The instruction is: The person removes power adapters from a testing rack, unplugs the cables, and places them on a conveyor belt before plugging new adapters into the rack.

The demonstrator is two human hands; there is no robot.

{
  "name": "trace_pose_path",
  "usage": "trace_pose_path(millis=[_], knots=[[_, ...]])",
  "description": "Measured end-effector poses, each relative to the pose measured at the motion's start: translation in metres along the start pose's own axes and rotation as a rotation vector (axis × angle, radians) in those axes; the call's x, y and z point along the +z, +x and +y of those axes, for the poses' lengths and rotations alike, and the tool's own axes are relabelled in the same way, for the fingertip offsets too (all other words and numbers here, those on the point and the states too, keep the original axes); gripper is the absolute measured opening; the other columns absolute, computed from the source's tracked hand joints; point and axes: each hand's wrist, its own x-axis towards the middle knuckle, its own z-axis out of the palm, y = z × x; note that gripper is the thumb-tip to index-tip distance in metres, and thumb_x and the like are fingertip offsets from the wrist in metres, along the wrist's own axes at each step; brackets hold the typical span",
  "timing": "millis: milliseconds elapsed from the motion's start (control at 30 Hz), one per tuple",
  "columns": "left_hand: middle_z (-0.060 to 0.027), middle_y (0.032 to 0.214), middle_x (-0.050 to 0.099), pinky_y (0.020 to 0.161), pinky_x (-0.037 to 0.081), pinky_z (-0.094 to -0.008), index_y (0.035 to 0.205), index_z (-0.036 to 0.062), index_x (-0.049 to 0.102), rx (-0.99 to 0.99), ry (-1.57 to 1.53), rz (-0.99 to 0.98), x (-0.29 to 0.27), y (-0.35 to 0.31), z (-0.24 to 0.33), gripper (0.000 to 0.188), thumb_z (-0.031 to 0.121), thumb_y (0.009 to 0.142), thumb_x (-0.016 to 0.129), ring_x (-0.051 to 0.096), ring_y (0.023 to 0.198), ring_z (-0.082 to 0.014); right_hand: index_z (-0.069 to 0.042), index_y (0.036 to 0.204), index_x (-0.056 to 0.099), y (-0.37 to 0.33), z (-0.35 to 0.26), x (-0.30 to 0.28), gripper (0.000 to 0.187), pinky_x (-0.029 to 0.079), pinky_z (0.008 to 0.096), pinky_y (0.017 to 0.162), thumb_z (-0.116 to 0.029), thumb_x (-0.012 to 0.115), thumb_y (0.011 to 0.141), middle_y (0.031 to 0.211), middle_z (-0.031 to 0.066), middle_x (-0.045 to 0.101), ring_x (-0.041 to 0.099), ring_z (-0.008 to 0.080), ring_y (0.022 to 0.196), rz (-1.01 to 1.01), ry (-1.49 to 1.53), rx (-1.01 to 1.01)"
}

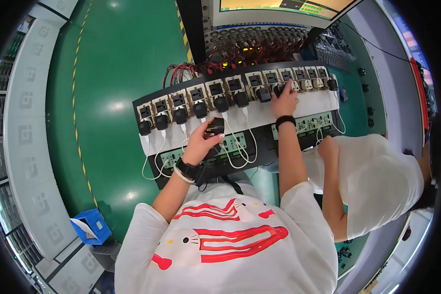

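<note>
My left hand (197,146) is closed around a black plug-in power adapter (215,126), held in front of the test rack above its near edge. More dark pieces show just below that hand, too unclear to name. At the row of sockets, my right hand (285,104) grips another black power adapter (278,90), partly covered by the fingers. To the left, several black adapters (181,116) sit in the sockets (196,94), some with white cables (250,137) hanging from them. White plugs (306,84) occupy sockets right of my right hand.
Green circuit boards (233,143) line the rack's front. Red wires (181,71) and a monitor (279,12) are behind it. A co-worker in a white shirt (377,181) is close on my right, a hand (328,149) near the rack. A blue box (90,227) is at lower left.
</note>
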Motion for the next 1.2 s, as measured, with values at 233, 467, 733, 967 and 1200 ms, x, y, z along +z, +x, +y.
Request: trace_pose_path(millis=[233, 467, 733, 967, 1200], knots=[[-0.0077, 0.108, 0.056, 0.066, 0.048, -0.0217, 0.129, 0.0045, 0.047, 0.114, 0.257, 0.006, 0.016, -0.001, 0.003, 0.057, 0.007, 0.076, 0.068, 0.058, 0.075, -0.0095, -0.006, 0.138, 0.036, -0.127, -0.038, -0.048, 0.058, 0.035, 0.0312, 0.100, -0.001, 0.054, 0.083, 0.131, 0.0114, 0.048, 0.046, 0.0194, 0.118, -0.738, 1.216, -0.228], [-0.0136, 0.117, 0.051, 0.071, 0.050, -0.0306, 0.127, 0.0032, 0.047, 0.296, 0.699, 0.018, 0.039, -0.001, 0.002, 0.056, 0.017, 0.076, 0.064, 0.060, 0.085, -0.0262, -0.003, 0.136, 0.037, -0.122, -0.027, -0.055, 0.056, 0.039, 0.0290, 0.097, -0.005, 0.056, 0.083, 0.127, 0.0073, 0.047, 0.047, 0.0161, 0.115, -1.054, 1.556, -0.201], [-0.0121, 0.114, 0.052, 0.067, 0.049, -0.0282, 0.129, 0.0034, 0.045, 0.240, 0.571, -0.051, 0.052, -0.006, 0.016, 0.054, 0.017, 0.080, 0.065, 0.056, 0.070, -0.0161, 0.001, 0.110, 0.050, -0.031, 0.022, -0.047, 0.032, 0.042, 0.0231, 0.065, -0.025, 0.055, 0.092, 0.087, 0.0038, 0.059, 0.050, 0.0097, 0.071, 0.010, 1.093, 0.048], [-0.0050, 0.103, 0.059, 0.065, 0.047, -0.0219, 0.121, 0.0028, 0.052, 0.020, 0.298, -0.057, 0.015, -0.009, -0.017, 0.038, 0.010, 0.084, 0.060, 0.059, 0.070, -0.0097, 0.003, 0.120, 0.043, 0.053, 0.082, 0.006, 0.041, 0.040, 0.0402, 0.089, -0.026, 0.050, 0.093, 0.108, 0.0218, 0.053, 0.052, 0.0356, 0.099, 0.100, 0.590, -0.061], [-0.0083, 0.096, 0.061, 0.070, 0.050, -0.0273, 0.108, 0.0004, 0.057, -0.216, -0.384, 0.096, -0.004, -0.005, -0.012, 0.025, 0.016, 0.089, 0.054, 0.062, 0.080, -0.0177, 0.002, 0.121, 0.040, 0.064, 0.068, 0.005, 0.043, 0.042, 0.0464, 0.086, -0.027, 0.051, 0.092, 0.110, 0.0294, 0.051, 0.051, 0.0445, 0.100, -0.105, 0.346, -0.025]])
